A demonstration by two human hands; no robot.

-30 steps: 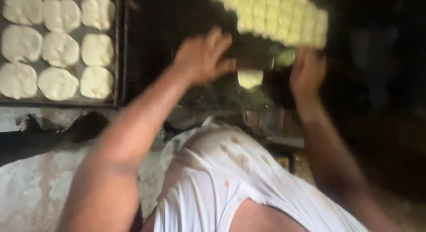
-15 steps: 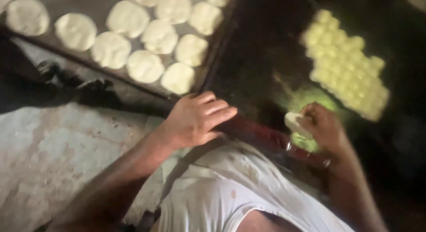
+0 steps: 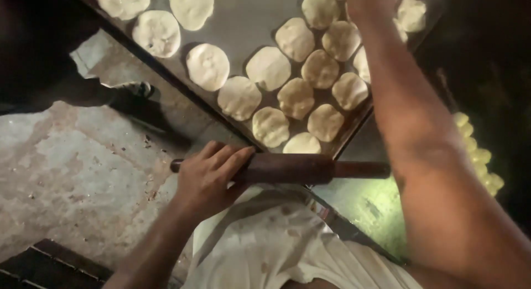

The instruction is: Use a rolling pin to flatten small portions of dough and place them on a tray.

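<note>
A dark wooden rolling pin (image 3: pixel 298 168) lies crosswise just below the near edge of a metal tray (image 3: pixel 243 18). My left hand (image 3: pixel 210 178) rests on the pin's left end, fingers curled over it. Several flattened pale dough discs (image 3: pixel 268 68) cover the tray in rows. My right hand (image 3: pixel 369 2) reaches over the tray's far right part among the discs. It is cut off by the top edge of the view, so its fingers and anything in them are hidden. My right forearm crosses the right side of the view.
A cluster of yellowish dough balls (image 3: pixel 478 153) shows at the right behind my arm. A greenish work surface (image 3: pixel 373 206) lies below the pin. Rough concrete floor (image 3: pixel 77 173) spreads at the left. My white stained shirt (image 3: pixel 276 245) fills the bottom centre.
My left hand has come down onto the rolling pin. My right hand has left the dough balls at the right and stretched out over the tray. The view has swung toward the tray.
</note>
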